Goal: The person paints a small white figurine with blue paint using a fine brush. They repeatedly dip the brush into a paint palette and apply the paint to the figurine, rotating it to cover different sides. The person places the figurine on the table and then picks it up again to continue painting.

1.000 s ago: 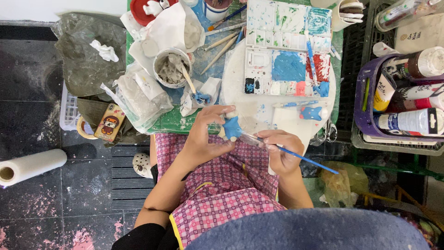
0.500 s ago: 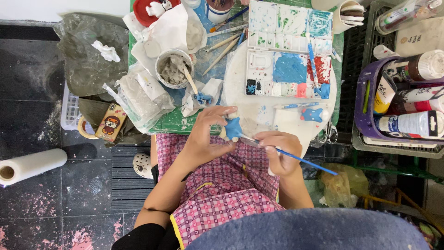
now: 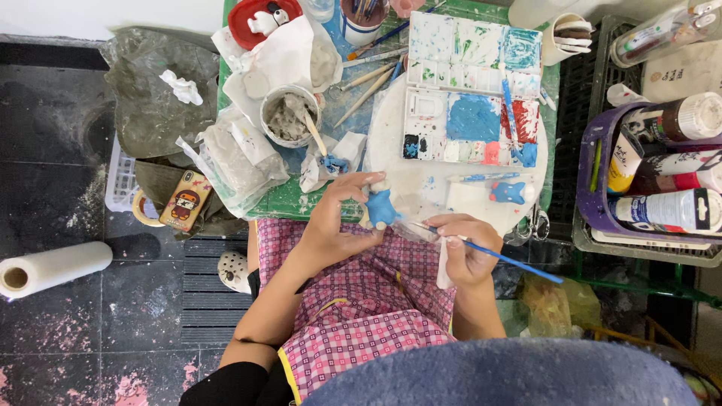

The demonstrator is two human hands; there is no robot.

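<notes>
Head view: left hand [image 3: 331, 225] grip around blue figurine [image 3: 380, 207], right hand [image 3: 468, 252] pinching paintbrush [image 3: 502, 257].

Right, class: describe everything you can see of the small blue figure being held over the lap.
The small blue figure looks like modelled clay, coated mostly in bright blue with a pale unpainted top. Its shape is lumpy, with stubby limbs; finer detail is too small to tell. The left hand pinches it by fingertips just off the table edge, above a pink checked apron. The tip of a blue-handled brush, held in the right hand, meets its lower right side.
</notes>
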